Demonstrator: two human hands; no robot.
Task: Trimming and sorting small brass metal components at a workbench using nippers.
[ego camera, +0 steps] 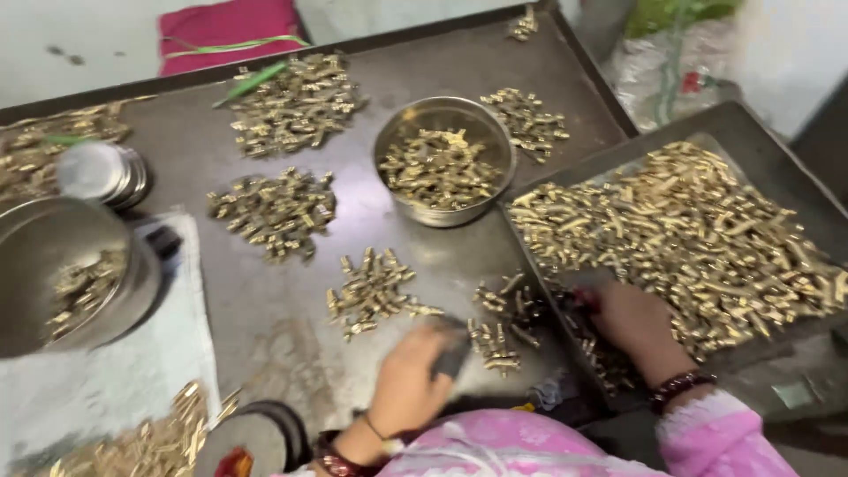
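- Left hand (pixel 411 382): grip closed round a small dark block, blurred; kind unclear. It hangs just above the bench (pixel 265 318), near edge, beside a small cluster of brass fittings (pixel 495 340).
- Right hand (pixel 632 322): palm down on the near-left corner of the tray (pixel 751 119), fingers buried in the loose brass fittings (pixel 698 238); cannot tell whether it grips any.
- Risk: a sweep of the right hand could push fittings over the tray rim.
- Risk: left wrist could scatter the sorted pile (pixel 371 291).
- Steel bowl (pixel 444 159) of fittings sits farther off.
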